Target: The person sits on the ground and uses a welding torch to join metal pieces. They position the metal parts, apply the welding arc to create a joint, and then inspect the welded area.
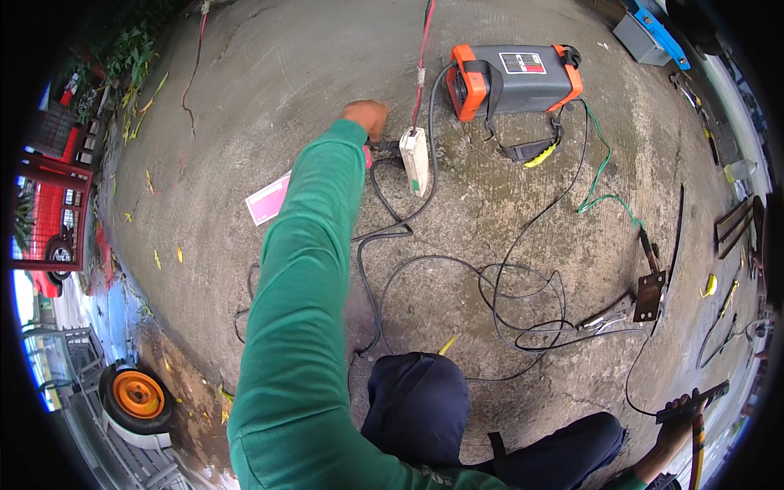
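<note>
My left hand (pixel 367 118) reaches forward beside a white power strip (pixel 415 163), its fingers curled down over something I cannot make out. Below it are dark plugs (pixel 389 153) and a pink-and-white flat packet (pixel 265 198), partly hidden by my green sleeve. At the lower right my right hand (pixel 676 420) is closed round a black tool (pixel 694 400) with a thin cable and a yellow-and-black length beside it. An orange-and-grey welding machine (pixel 523 86) lies beyond the strip, with cables running across the concrete to a metal plate clamp (pixel 649 296) and locking pliers (pixel 604 314).
My knees (pixel 416 396) are at the bottom. A spare wheel (pixel 133 394) and red gate (pixel 53 216) are left. A blue-and-grey case (pixel 641 41), scattered tools (pixel 719 318) and metal pieces (pixel 731 229) line the right. Loose cables (pixel 531 278) loop over the floor.
</note>
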`<state>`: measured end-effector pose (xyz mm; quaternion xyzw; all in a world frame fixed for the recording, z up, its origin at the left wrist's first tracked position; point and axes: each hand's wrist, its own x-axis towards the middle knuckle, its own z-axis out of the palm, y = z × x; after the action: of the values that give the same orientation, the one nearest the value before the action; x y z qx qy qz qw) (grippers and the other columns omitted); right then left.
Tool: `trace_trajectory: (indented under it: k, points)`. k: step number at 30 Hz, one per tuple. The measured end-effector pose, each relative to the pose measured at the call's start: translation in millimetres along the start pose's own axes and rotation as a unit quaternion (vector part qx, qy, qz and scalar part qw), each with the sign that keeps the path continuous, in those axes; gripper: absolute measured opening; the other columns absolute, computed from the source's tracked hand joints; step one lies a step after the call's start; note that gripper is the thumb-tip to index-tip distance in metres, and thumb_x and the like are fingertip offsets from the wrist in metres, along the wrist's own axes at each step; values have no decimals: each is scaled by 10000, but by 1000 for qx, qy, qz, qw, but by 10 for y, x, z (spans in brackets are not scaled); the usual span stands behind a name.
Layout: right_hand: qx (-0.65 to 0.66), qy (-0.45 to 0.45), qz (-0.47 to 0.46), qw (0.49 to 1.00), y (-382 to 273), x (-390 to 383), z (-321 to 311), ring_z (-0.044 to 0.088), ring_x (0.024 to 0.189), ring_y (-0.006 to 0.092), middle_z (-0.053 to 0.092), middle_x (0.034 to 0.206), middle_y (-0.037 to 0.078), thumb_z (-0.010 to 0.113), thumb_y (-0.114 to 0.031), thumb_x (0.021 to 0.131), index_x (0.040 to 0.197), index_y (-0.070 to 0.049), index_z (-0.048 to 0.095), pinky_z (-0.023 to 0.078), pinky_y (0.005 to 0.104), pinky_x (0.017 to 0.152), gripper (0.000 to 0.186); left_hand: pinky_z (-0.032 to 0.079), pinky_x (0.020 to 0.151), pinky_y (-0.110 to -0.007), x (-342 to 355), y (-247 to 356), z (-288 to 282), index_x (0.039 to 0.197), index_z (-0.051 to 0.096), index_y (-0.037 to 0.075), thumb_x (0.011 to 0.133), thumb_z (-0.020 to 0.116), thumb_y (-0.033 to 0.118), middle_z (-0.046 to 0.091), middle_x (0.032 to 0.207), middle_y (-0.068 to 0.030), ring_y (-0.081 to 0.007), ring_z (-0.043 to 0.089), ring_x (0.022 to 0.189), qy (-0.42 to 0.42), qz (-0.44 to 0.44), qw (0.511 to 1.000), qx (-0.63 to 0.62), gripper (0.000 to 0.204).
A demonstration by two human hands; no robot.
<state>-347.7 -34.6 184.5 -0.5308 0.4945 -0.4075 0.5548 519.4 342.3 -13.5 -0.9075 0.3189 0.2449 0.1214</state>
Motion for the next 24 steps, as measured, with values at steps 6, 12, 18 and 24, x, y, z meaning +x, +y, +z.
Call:
trace_trajectory:
  k: [6, 12, 18, 24]
  points:
    - [-6, 46, -10, 999, -144, 23, -173, 582, 790, 128, 584, 934, 21, 538, -525, 1114, 1438, -64, 512, 513, 298, 739, 564, 584, 946, -510, 176, -258, -372, 1153, 764, 17, 903, 776, 162, 765, 1138, -241, -421, 738, 1091, 200, 56, 977, -42, 290]
    - [12, 80, -28, 996, -194, -143, -170, 579, 778, 133, 586, 963, 27, 566, -532, 1099, 1465, -53, 497, 518, 300, 739, 606, 585, 748, -399, -90, -551, -1492, 1161, 643, -21, 1090, 592, 209, 767, 987, -197, -238, 766, 833, 537, 4, 683, -495, 246]
    - [85, 58, -4, 995, -308, -188, -344, 574, 815, 146, 587, 969, 27, 604, -532, 1077, 1449, -53, 507, 506, 304, 762, 615, 576, 734, -356, -496, -860, -1075, 1204, 715, -23, 1094, 619, 211, 748, 913, -90, -175, 707, 789, 422, 68, 661, -617, 276]
    - [142, -2, -58, 988, -965, -262, 10, 585, 851, 167, 600, 987, 43, 574, -528, 1092, 1398, -39, 548, 500, 343, 807, 578, 542, 875, -533, -1018, -1150, -380, 1057, 761, -19, 1059, 600, 434, 741, 1013, -296, -486, 707, 991, 422, -72, 890, -155, 480]
